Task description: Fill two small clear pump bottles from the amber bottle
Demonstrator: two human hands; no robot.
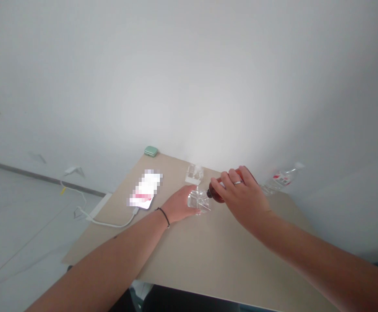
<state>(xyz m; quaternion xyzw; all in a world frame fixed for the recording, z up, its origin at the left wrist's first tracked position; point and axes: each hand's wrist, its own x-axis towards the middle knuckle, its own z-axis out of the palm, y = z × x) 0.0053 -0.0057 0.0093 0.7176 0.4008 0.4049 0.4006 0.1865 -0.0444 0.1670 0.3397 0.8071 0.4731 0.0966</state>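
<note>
- The left hand [178,205] holds a clear glass tumbler [198,202] from the side, fingers pressed together around it, steadying it near the middle of the table [205,255]; whether the tumbler touches the surface cannot be told.
- The right hand [243,195], wearing a ring, closes over a brown glass bottle [216,193], tilting it so the neck points at the tumbler.
- A second clear glass [194,174] stands just behind, toward the far edge.
- A plastic water bottle [281,180] lies beyond the right hand, out of the way.
- A smartphone [146,189] sits near the left edge, tethered by a white charging cable [111,225].
- A small green case [151,151] rests at the far corner.
</note>
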